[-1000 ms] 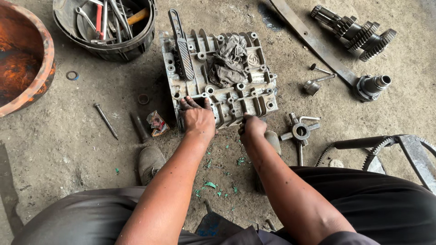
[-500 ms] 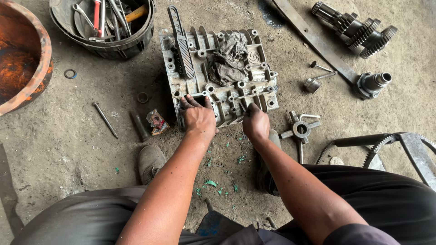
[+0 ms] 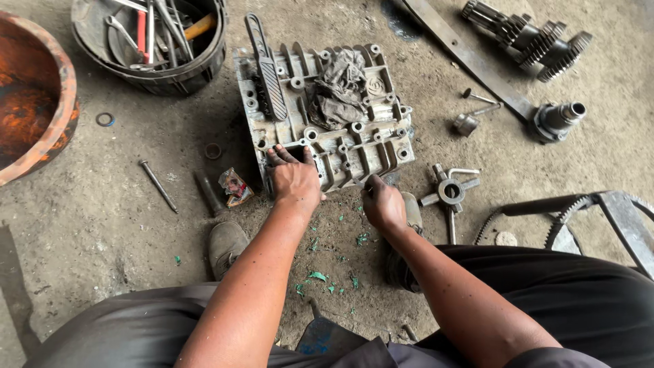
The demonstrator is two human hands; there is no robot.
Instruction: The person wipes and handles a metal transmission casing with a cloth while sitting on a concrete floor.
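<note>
Since a second ago the right hand has slid from the floor beside the cross wrench up to the near edge of the engine casing, while the left hand has kept its place on that same edge. Left fingers lie spread and flat on the casing's near left corner, pressing rather than clasping; the right hand is curled closed at the rim, perhaps around a small tool, though I cannot tell what, if anything, it holds. The casing lies flat on the concrete floor, open face up, between the tub of tools and the gear shafts, with a crumpled rag and a black ribbed pedal resting on it. Its long axis runs left to right, tilted slightly. It looks like cast metal: heavy, rigid, probably oily, best gripped by the thick outer rim or bolt bosses.
</note>
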